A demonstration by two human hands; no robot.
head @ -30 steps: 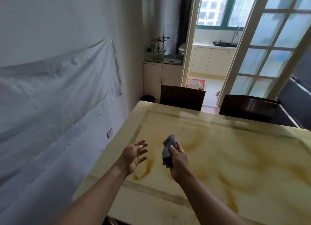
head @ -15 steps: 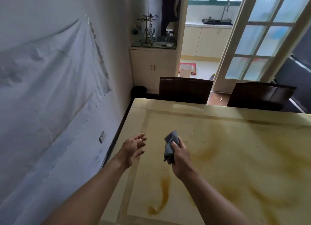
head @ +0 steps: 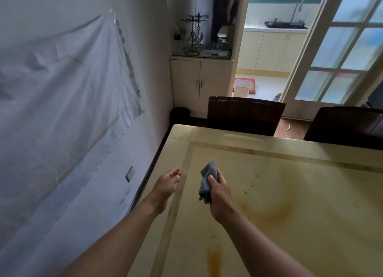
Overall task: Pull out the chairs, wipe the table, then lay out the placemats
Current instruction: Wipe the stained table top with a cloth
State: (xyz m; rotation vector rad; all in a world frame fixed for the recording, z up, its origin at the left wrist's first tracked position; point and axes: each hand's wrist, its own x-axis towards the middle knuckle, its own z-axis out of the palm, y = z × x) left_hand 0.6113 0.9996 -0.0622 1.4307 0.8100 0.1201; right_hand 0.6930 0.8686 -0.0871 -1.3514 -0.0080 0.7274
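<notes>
A cream marble-look table [head: 290,183] with amber veins fills the lower right. My right hand [head: 219,191] hovers over its left part, closed around a bunched grey cloth [head: 206,178]. My left hand [head: 166,185] is open, palm turned inward, above the table's left edge and a little apart from the cloth. Two dark brown chairs stand at the far side, one [head: 244,115] near the left corner and one [head: 348,125] to the right, both pushed close to the table. No placemats are in view.
A wall draped with a white sheet [head: 62,110] runs close along the table's left edge. Behind the chairs stand a cream cabinet [head: 199,84] with glassware, a small black bin [head: 179,113], and an open glass-paned door [head: 342,54] to a kitchen.
The view has tilted down and shifted toward the table's far left corner. Both hands keep the same pose, the right still gripping the cloth; the left fingers have curled slightly.
</notes>
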